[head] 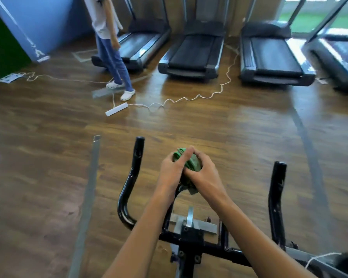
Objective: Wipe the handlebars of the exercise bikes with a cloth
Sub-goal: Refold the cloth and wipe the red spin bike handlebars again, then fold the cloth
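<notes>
**A:** Two hands meet at the middle of the view. The left hand [170,171] and right hand [206,171] both curl round a green cloth [194,162], which is bunched over the tip of the centre bar of the handlebars [215,246]. Why both hands?

**B:** Judging by the grip, the wrap puts cloth on every side of the tube, so one stroke could clean it all round. The left fingers [186,156] lie curled over the top of the wad. The right thumb and fingers clasp it from the 3 o'clock side.

**A:** Orientation of the bars?

**B:** The left horn [137,157] stands at 9 o'clock of the hands, the right horn [276,197] at 3 o'clock. Each has its long axis running from 6 toward 12, with the tips pointing at the treadmills [193,55] at 12. The cloth follows the bar it hides, and a tail of it hangs toward 6.

**A:** Progress?

**B:** Both horns carry no cloth. Whether they have been wiped cannot be told.
</notes>
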{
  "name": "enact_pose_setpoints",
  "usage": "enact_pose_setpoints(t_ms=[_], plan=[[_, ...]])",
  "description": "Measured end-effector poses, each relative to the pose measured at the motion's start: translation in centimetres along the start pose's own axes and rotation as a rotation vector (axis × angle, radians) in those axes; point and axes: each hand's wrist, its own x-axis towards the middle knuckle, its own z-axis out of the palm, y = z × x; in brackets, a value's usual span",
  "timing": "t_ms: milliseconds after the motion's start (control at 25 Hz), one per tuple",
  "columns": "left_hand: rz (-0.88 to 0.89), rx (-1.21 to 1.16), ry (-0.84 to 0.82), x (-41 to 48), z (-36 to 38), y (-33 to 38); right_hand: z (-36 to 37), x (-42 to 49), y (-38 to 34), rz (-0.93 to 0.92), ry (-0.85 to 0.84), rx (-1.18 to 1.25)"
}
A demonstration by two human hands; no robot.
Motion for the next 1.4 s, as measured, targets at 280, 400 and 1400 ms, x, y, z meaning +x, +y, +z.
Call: enact_pose_setpoints(t_ms=[280,400,1400], plan=[[-0.039,-0.090,-0.321,-1.8,12.0,1.1,-12.9,-3.8,-0.5,0.025,0.104,0.289],[-0.105,-0.159,-0.480,-4.0,18.2,0.9,-18.9,-6.4,0.1,-0.015,0.249,0.424],[-0.437,0.161,-0.756,-14.1,42.8,-10.1,-44.9,-22.1,8.5,0.292,0.579,0.935]])
